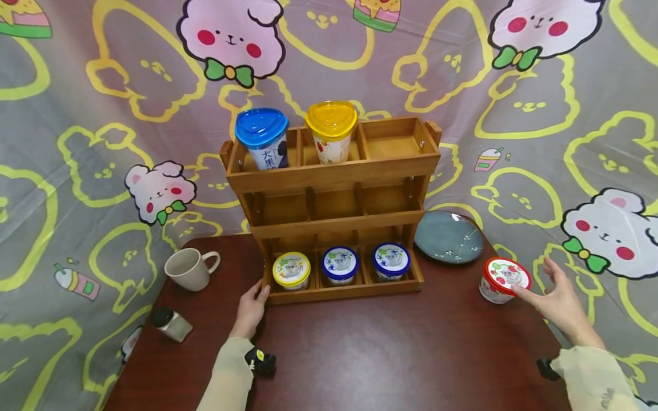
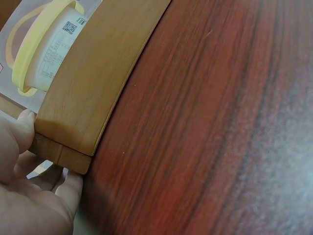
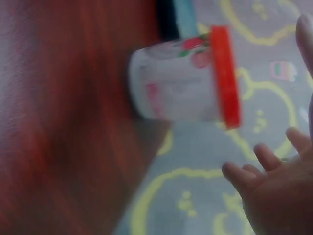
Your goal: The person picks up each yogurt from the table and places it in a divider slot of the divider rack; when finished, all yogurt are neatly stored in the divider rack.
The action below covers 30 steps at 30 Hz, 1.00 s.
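At the lower left corner of a three-tier wooden shelf [image 1: 339, 293], my left hand [image 1: 250, 311] grips the end of the bottom tier. In the left wrist view its thumb [image 2: 25, 122] lies on one side of that corner, the fingers [image 2: 71, 188] on the other. A yellow-lidded tub [image 1: 291, 270] sits in the compartment beside it. My right hand [image 1: 560, 302] is beside a red-lidded tub [image 1: 506, 279] at the table's right edge, fingers spread. In the right wrist view, a gap shows between those fingers and the tub's lid.
Two blue-lidded tubs [image 1: 340, 265] share the bottom tier. A blue-lidded cup [image 1: 262, 137] and a yellow-lidded cup [image 1: 331, 130] stand on top. A blue-grey plate [image 1: 447, 237] lies right of the shelf; a mug [image 1: 189, 269] and a black-capped jar [image 1: 172, 324] are at left.
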Each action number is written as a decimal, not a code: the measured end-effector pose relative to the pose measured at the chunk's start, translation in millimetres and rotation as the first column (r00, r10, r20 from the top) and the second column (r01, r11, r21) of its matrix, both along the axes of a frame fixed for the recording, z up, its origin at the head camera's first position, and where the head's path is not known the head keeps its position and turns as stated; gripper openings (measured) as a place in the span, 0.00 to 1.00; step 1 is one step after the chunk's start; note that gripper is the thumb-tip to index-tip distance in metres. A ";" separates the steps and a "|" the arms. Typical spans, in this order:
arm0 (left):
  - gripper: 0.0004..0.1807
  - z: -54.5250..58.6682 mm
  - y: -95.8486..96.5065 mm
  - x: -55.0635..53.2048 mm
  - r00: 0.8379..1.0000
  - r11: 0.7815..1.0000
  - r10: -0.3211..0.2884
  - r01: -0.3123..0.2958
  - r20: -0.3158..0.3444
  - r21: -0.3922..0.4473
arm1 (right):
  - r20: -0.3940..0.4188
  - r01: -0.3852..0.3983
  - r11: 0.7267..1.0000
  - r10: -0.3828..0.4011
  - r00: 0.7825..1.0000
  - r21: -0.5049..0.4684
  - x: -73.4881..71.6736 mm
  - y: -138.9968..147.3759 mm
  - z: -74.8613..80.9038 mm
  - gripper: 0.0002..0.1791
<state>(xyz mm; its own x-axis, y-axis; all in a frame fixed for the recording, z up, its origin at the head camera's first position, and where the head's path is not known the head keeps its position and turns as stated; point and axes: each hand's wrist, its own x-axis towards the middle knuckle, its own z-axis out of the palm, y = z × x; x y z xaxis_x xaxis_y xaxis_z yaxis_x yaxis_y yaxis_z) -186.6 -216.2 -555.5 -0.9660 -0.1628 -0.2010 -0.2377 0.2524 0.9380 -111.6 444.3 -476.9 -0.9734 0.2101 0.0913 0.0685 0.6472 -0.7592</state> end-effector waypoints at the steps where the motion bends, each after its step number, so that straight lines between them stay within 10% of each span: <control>1: 0.32 0.3 -0.2 0.2 1.000 1.000 0.000 0.000 0.001 -0.001 | 0.004 -0.003 1.000 0.003 1.000 -0.023 -0.8 0.7 -4.7 0.59; 11: 0.31 1.7 1.3 0.1 1.000 1.000 0.009 -0.010 -0.018 -0.016 | 0.124 0.051 0.998 -0.045 0.991 -0.045 -13.7 3.4 -32.5 0.65; 30: 0.30 1.0 1.7 -0.1 0.999 1.000 0.025 -0.026 -0.023 -0.007 | 0.068 0.069 0.993 -0.063 0.996 -0.096 -26.2 -0.8 -55.8 0.61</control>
<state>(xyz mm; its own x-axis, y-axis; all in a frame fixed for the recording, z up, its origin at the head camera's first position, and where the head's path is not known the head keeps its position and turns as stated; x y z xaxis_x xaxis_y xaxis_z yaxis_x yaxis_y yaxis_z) -186.7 -214.4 -554.5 -0.9659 -0.1888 -0.1771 -0.2222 0.2538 0.9414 -137.7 443.5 -532.7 -0.9603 0.2790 0.0046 0.1593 0.5619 -0.8117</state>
